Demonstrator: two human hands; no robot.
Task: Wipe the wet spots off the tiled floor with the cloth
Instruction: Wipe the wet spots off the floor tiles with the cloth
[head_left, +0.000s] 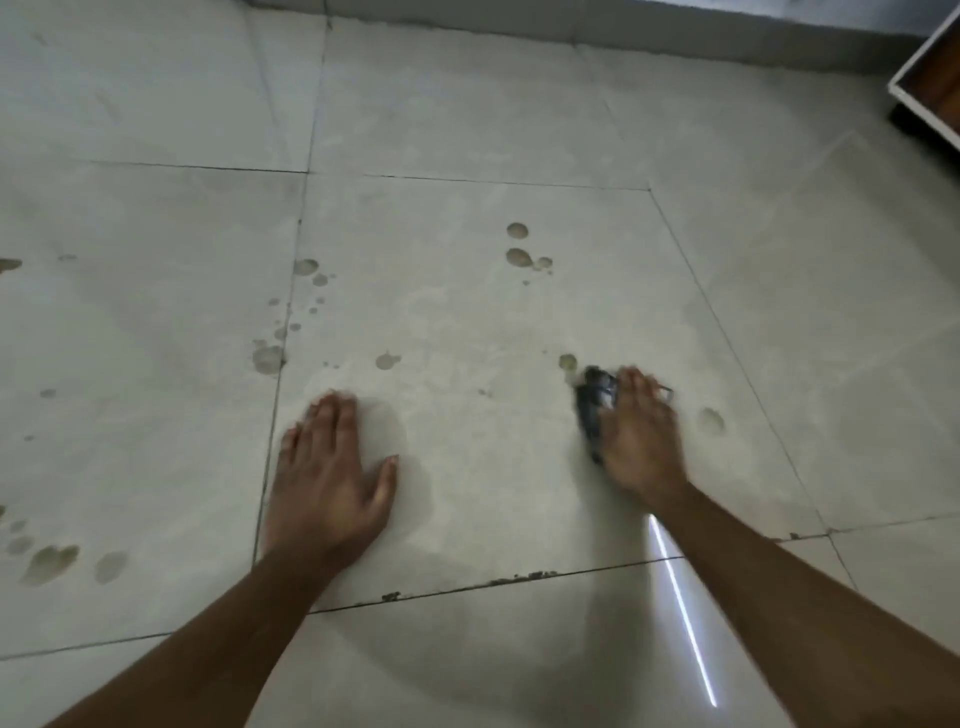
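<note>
Pale tiled floor (467, 130) fills the view, dotted with several dark wet spots. My right hand (641, 436) presses flat on a dark grey cloth (592, 410), whose bunched edge shows left of the fingers. One wet spot (568, 362) lies just beyond the cloth, another wet spot (710, 420) is to its right. My left hand (332, 478) rests flat on the tile, fingers straight, holding nothing. More spots sit far ahead (518, 256), along the left grout line (268, 358) and at the near left (51, 561).
A white-edged piece of wooden furniture (930, 88) stands at the top right corner. A grey wall base (571, 21) runs along the far edge. A bright strip of light (680, 613) lies on the tile by my right forearm.
</note>
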